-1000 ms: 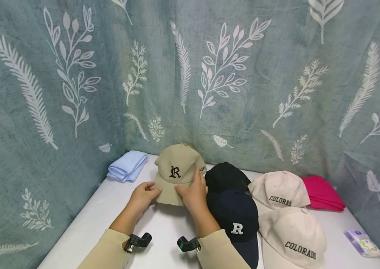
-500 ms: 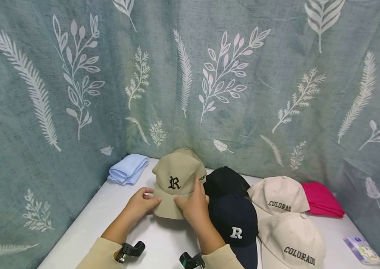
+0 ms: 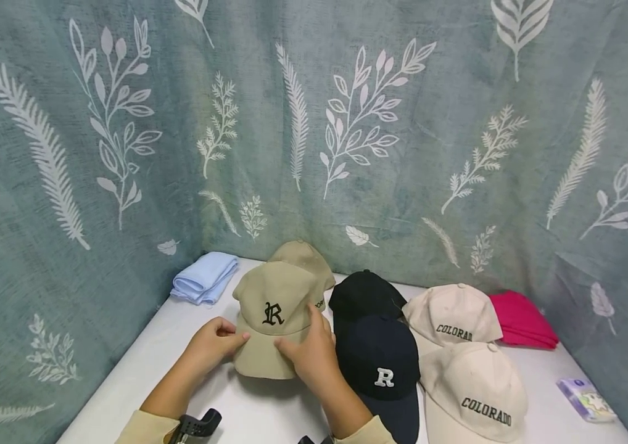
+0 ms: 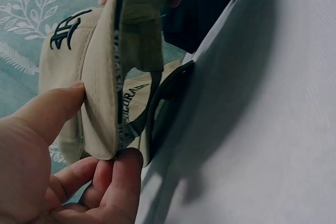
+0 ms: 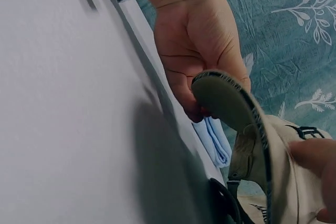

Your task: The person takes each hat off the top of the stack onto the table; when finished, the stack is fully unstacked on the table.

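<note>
A khaki baseball cap (image 3: 274,300) with a black gothic R faces me, raised off the table in the left wrist view. My left hand (image 3: 215,341) pinches the left edge of its brim, thumb on top and fingertips below, as the left wrist view shows. My right hand (image 3: 314,351) grips the cap's right side, thumb on the brim and index finger along the crown; its other fingers are mostly hidden. Directly behind stands a second khaki cap (image 3: 304,256), partly covered by the held one. In the right wrist view the held brim (image 5: 223,95) shows its underside.
To the right sit a black cap (image 3: 366,293), a navy cap (image 3: 383,351) with a white R, and two cream COLORADO caps, one behind (image 3: 453,308) and one in front (image 3: 477,385). Folded blue cloth (image 3: 205,277), folded red cloth (image 3: 522,319) and a small purple packet (image 3: 586,399) flank them.
Both hands have drawn the held khaki cap toward me and slightly left, so the second khaki cap behind it now shows. The grips look the same; the head view shifted slightly.
</note>
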`<state>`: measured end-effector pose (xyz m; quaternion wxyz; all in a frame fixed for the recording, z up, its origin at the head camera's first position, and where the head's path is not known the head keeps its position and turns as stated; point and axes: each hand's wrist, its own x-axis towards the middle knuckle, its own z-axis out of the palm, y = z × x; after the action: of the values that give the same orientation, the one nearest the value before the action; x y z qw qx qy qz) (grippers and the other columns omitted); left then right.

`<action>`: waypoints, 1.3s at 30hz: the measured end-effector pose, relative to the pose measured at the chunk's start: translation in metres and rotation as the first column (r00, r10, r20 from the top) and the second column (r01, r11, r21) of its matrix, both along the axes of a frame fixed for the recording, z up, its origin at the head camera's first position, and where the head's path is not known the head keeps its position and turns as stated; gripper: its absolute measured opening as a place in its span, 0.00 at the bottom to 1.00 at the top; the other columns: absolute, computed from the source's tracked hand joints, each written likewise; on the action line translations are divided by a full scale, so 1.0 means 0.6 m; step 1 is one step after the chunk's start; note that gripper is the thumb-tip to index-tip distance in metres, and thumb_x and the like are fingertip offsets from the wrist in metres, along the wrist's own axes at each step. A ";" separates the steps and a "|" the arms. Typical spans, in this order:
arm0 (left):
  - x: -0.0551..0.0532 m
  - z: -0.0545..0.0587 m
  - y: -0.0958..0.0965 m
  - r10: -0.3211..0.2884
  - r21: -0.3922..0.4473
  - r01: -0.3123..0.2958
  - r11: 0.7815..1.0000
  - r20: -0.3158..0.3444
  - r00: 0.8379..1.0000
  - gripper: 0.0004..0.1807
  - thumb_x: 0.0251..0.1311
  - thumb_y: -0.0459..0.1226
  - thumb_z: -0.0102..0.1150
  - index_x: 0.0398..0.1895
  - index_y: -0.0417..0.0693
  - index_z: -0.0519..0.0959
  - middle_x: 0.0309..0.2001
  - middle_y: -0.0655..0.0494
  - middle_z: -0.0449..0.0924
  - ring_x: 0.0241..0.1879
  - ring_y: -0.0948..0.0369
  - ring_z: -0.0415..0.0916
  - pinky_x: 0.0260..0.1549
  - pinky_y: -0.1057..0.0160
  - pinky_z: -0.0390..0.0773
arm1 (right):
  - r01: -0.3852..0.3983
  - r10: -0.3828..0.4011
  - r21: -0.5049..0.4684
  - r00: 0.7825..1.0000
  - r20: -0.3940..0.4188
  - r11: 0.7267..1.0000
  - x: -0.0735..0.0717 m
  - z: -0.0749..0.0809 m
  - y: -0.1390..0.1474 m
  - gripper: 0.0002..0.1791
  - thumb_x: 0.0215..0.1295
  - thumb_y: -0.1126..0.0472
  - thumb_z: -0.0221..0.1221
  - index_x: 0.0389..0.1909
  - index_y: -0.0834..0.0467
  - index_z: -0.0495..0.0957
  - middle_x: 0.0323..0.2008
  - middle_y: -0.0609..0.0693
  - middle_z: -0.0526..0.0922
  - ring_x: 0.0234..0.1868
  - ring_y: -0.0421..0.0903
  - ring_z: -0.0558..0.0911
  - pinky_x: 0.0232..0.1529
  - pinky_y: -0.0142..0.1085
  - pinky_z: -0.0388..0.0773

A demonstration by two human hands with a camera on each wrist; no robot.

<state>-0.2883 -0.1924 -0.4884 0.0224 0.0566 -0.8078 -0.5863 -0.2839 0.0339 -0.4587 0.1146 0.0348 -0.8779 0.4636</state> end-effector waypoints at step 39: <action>0.054 0.010 -0.049 -0.404 -0.016 0.415 0.910 0.190 0.895 0.16 0.60 0.41 0.74 0.26 0.43 0.76 0.21 0.56 0.76 0.20 0.63 0.72 0.21 0.66 0.78 | -0.142 0.136 0.040 0.983 0.125 0.989 0.055 -0.013 0.064 0.40 0.60 0.51 0.73 0.67 0.66 0.70 0.45 0.56 0.75 0.41 0.45 0.76 0.40 0.36 0.75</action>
<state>-0.2561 -0.2220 -0.4826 -0.1742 -0.0618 -0.8163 -0.5472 -0.2508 0.0723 -0.4662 0.0272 0.0706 -0.8897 0.4503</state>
